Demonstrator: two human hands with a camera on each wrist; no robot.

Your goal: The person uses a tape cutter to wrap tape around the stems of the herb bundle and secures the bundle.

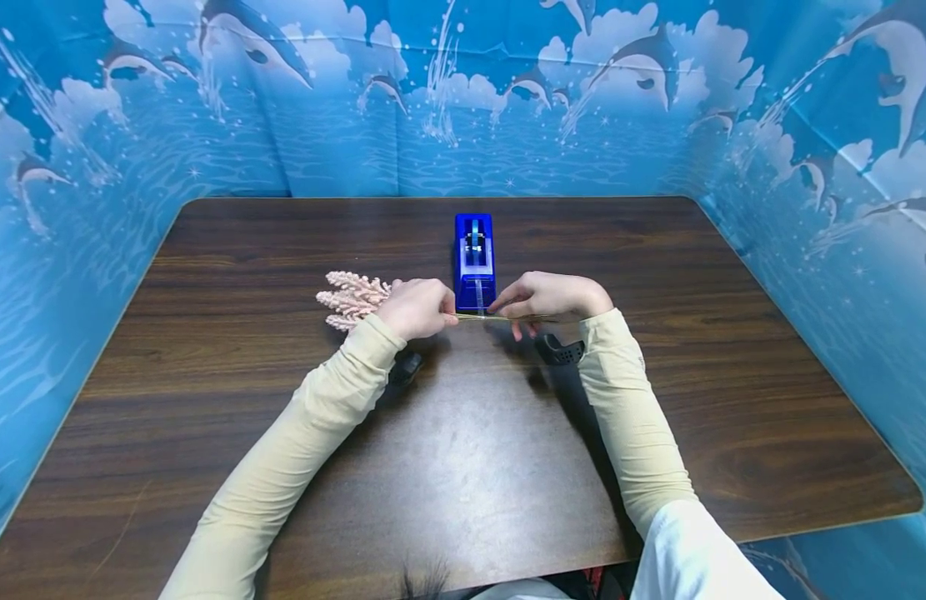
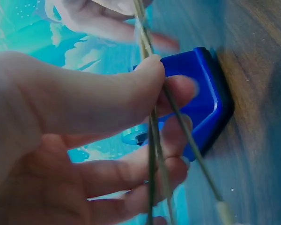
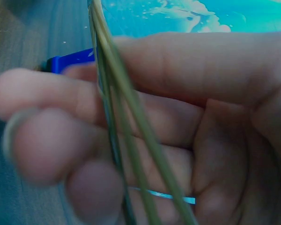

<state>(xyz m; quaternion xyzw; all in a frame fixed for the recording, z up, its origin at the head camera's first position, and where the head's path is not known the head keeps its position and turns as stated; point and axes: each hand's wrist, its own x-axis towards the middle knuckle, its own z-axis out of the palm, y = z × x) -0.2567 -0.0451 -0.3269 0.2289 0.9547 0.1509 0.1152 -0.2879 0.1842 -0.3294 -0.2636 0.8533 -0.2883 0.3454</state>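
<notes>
Pink coral-like sprigs [image 1: 352,298] stick out to the left of my left hand [image 1: 419,308], which pinches their thin green stems [image 1: 470,317] between thumb and fingertips. In the left wrist view the stems [image 2: 151,117] cross and fan out below the thumb of the left hand [image 2: 98,108]. My right hand [image 1: 548,296] holds the stems farther right, its fingers curled about them; they run across the right hand [image 3: 164,122] in the right wrist view. A blue tape dispenser [image 1: 474,262] stands just behind, with a clear strip [image 1: 479,293] at its front reaching the stems.
The brown wooden table [image 1: 463,467] has a blue dolphin-print curtain [image 1: 463,125] around its back and sides. Black straps show at both wrists, one [image 1: 406,367] below the left hand and the other [image 1: 558,350] below the right.
</notes>
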